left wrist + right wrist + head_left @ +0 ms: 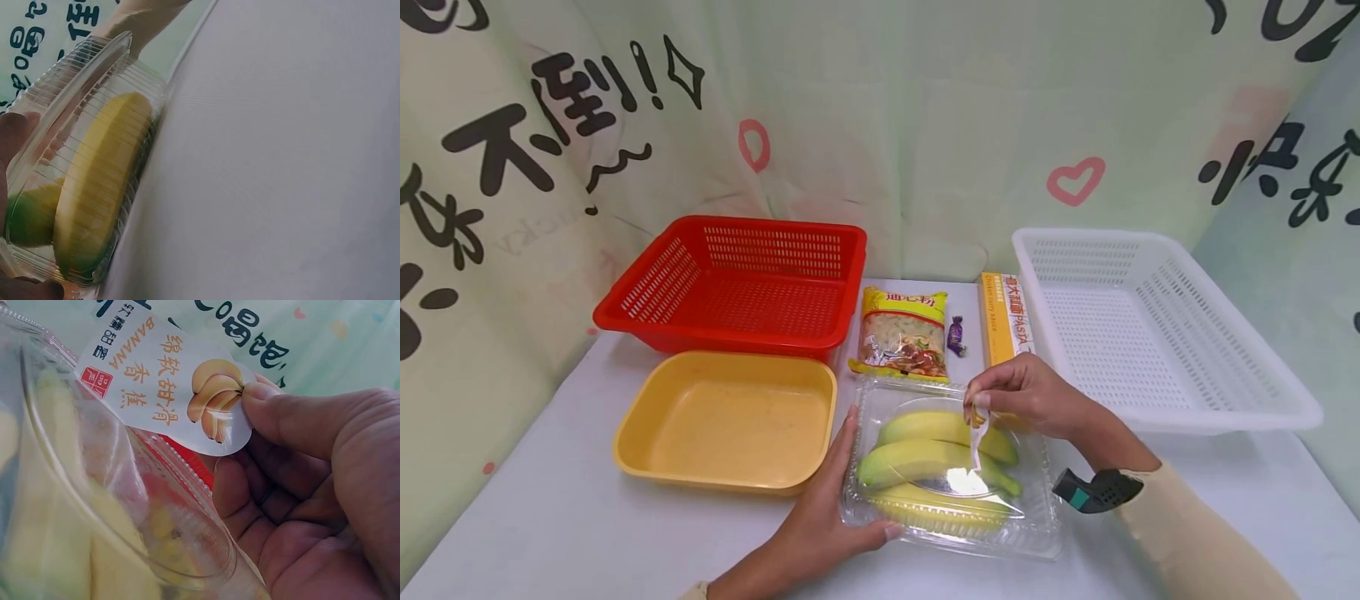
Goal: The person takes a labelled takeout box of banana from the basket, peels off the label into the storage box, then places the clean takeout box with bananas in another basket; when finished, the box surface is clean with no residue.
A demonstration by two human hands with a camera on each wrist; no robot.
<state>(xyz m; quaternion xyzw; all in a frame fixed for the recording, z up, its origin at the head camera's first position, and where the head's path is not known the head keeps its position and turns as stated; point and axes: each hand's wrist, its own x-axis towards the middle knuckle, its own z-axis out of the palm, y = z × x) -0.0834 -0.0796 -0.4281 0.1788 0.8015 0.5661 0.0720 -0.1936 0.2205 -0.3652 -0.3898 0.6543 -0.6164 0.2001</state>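
Observation:
A clear plastic clamshell box with several yellow-green bananas inside lies on the white table. My left hand grips its left side and near corner; in the left wrist view the thumb lies on the lid edge and fingertips show lower down. Above the lid, my right hand pinches a white banana label between thumb and fingers. The label's upper end, with a banana picture, is lifted; its narrow tail slants down to the lid. Whether the tail still sticks to the lid I cannot tell.
A yellow tray stands left of the box, with a red basket behind it. Beyond the box lie a yellow food packet, a purple-wrapped candy and an orange-and-white pasta box. The white basket is at right.

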